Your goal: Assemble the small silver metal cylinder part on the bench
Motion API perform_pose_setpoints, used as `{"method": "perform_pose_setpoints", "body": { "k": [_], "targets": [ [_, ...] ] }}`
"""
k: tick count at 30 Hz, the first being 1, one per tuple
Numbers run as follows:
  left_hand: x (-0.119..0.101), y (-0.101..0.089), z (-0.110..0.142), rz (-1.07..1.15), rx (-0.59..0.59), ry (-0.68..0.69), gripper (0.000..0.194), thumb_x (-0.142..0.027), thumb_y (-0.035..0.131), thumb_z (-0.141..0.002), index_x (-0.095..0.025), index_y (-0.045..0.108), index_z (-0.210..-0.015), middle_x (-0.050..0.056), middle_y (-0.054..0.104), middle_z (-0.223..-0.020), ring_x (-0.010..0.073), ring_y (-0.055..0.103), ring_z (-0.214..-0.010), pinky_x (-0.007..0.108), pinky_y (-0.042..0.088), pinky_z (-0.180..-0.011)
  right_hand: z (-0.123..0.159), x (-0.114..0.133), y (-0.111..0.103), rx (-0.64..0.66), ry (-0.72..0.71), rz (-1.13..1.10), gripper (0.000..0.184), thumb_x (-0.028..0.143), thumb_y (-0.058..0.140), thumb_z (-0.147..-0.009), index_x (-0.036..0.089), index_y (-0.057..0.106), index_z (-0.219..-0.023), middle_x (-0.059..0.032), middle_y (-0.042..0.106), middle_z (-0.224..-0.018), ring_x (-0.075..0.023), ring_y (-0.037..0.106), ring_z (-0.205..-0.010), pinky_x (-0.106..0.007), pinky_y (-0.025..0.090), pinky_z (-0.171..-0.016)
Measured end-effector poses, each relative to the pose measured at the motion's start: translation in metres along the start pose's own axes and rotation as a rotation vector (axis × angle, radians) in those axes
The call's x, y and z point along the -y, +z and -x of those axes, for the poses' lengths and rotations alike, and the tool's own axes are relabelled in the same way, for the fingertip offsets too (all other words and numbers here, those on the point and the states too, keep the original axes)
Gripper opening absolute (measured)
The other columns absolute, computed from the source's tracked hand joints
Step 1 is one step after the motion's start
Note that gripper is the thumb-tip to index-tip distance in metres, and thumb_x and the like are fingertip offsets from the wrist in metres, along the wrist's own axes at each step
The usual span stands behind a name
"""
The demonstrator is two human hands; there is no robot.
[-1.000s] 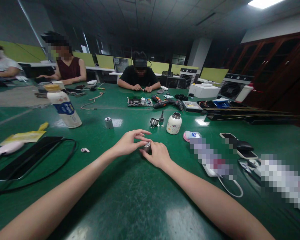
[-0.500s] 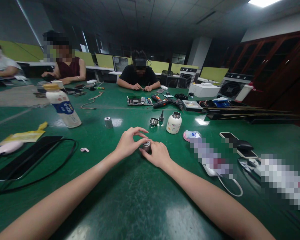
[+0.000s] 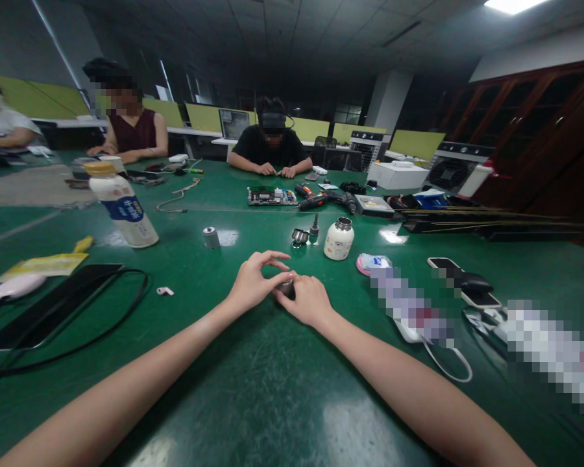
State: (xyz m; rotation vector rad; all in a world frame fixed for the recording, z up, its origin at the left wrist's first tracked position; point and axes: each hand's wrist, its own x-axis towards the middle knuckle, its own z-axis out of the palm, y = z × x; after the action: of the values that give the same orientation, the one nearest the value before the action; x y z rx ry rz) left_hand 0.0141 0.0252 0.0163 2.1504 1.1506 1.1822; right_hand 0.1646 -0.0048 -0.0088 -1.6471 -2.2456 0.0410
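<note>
A small silver metal cylinder (image 3: 287, 286) stands on the green table (image 3: 253, 383) between my two hands. My left hand (image 3: 252, 280) pinches its top with thumb and fingertips, the other fingers curled above. My right hand (image 3: 308, 300) is closed round its right side and holds it against the table. Most of the cylinder is hidden by my fingers. Beyond my hands stand a small white flask (image 3: 339, 239) with an open metal neck, a metal cap piece (image 3: 300, 237), a dark stopper part (image 3: 314, 229) and another small metal cylinder (image 3: 211, 238).
A white drink bottle (image 3: 121, 205) stands at the left, with a black cable (image 3: 78, 311) and an earbud (image 3: 165, 292) nearer. Phones (image 3: 448, 266) and a white power strip lie at the right. A drill (image 3: 321, 202) and circuit board (image 3: 270, 197) lie further back. Three people sit at the far side.
My left fingers have shifted slightly on top of the cylinder, as in a turning motion. My right hand and the cylinder stay in the same place.
</note>
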Motion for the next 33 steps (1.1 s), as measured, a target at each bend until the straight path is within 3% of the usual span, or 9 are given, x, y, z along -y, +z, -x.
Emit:
{"method": "perform_pose_setpoints", "body": {
  "k": [6, 14, 17, 25, 29, 33],
  "targets": [
    [0.0, -0.005, -0.006, 0.146, 0.156, -0.117, 0.035, -0.04, 0.069, -0.076, -0.02, 0.068, -0.105, 0.005, 0.075, -0.095, 0.024, 0.069, -0.097, 0.035, 0.05, -0.089, 0.001, 0.0, -0.001, 0.004, -0.004, -0.004, 0.046, 0.053, 0.045, -0.092, 0.015, 0.058, -0.112, -0.0109, 0.071, -0.098, -0.0248, 0.066, -0.092, -0.034, 0.043, -0.079],
    [-0.01, -0.03, -0.018, 0.254, 0.423, -0.117, 0.039, -0.038, 0.066, -0.079, -0.015, 0.063, -0.111, 0.008, 0.075, -0.098, 0.0227, 0.07, -0.093, 0.033, 0.054, -0.081, 0.001, 0.001, -0.002, -0.031, -0.019, -0.015, 0.047, 0.054, 0.044, -0.091, 0.015, 0.055, -0.114, -0.0094, 0.071, -0.097, -0.0257, 0.066, -0.091, -0.034, 0.043, -0.077],
    [-0.012, -0.029, -0.017, 0.203, 0.377, -0.098, 0.036, -0.035, 0.068, -0.076, -0.016, 0.064, -0.107, 0.007, 0.075, -0.093, 0.023, 0.07, -0.091, 0.034, 0.053, -0.083, 0.002, 0.001, -0.002, -0.026, -0.018, -0.015, 0.046, 0.055, 0.044, -0.091, 0.015, 0.055, -0.112, -0.0095, 0.071, -0.096, -0.0252, 0.066, -0.09, -0.033, 0.043, -0.077],
    [-0.02, -0.016, -0.006, -0.084, 0.121, -0.016, 0.031, -0.031, 0.068, -0.075, -0.022, 0.066, -0.104, 0.002, 0.076, -0.084, 0.0262, 0.067, -0.095, 0.044, 0.045, -0.092, 0.001, -0.001, 0.0, -0.012, -0.013, -0.01, 0.043, 0.054, 0.044, -0.092, 0.016, 0.056, -0.106, -0.0094, 0.071, -0.095, -0.0248, 0.066, -0.09, -0.033, 0.043, -0.078],
    [-0.019, -0.012, -0.003, -0.047, 0.126, -0.009, 0.034, -0.033, 0.067, -0.076, -0.023, 0.067, -0.108, 0.003, 0.076, -0.091, 0.025, 0.067, -0.098, 0.041, 0.045, -0.092, 0.001, -0.001, 0.0, -0.011, -0.013, -0.008, 0.043, 0.053, 0.044, -0.092, 0.015, 0.057, -0.109, -0.0101, 0.071, -0.097, -0.0251, 0.066, -0.092, -0.034, 0.043, -0.079],
    [-0.013, -0.012, -0.005, -0.007, 0.139, -0.058, 0.027, -0.035, 0.068, -0.075, -0.022, 0.071, -0.098, 0.004, 0.076, -0.092, 0.0246, 0.07, -0.092, 0.038, 0.049, -0.088, 0.001, 0.0, -0.002, 0.002, -0.015, -0.017, 0.044, 0.053, 0.042, -0.093, 0.016, 0.056, -0.111, -0.0096, 0.071, -0.098, -0.0244, 0.066, -0.093, -0.033, 0.043, -0.08]
  ]
}}
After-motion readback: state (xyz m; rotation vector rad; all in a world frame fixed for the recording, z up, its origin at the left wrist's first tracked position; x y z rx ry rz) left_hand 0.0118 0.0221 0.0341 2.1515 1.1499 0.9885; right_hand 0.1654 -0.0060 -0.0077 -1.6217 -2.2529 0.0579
